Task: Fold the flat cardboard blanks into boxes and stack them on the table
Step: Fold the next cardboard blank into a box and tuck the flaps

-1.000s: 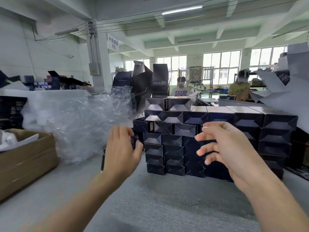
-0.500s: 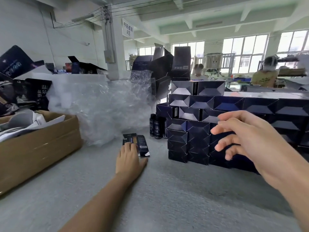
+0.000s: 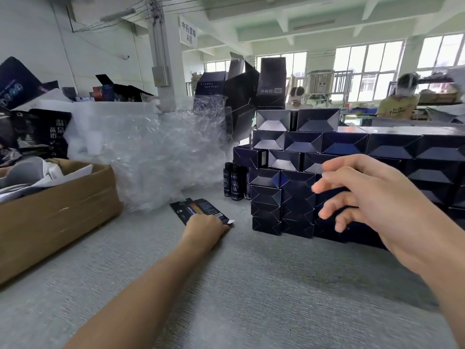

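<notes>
A small pile of flat dark cardboard blanks (image 3: pixel 198 210) lies on the grey table (image 3: pixel 251 285), left of the stack. My left hand (image 3: pixel 203 229) rests on the near end of the pile, and its curled fingers pinch the top blank. A wall of folded dark blue boxes (image 3: pixel 289 147) stands stacked several rows high at the centre right. In front of that stack my right hand (image 3: pixel 372 197) hovers above the table with its fingers spread and relaxed, holding nothing.
Three small dark bottles (image 3: pixel 235 182) stand at the left foot of the stack. Crumpled clear plastic wrap (image 3: pixel 156 152) is heaped behind the blanks. An open brown carton (image 3: pixel 57 212) of paper sits at the left. Two people (image 3: pixel 400 107) work at the far tables.
The view has swung left and down. My left hand went down from mid-air onto the flat blanks and its fingers have curled onto the top one. My right hand stays raised and open.
</notes>
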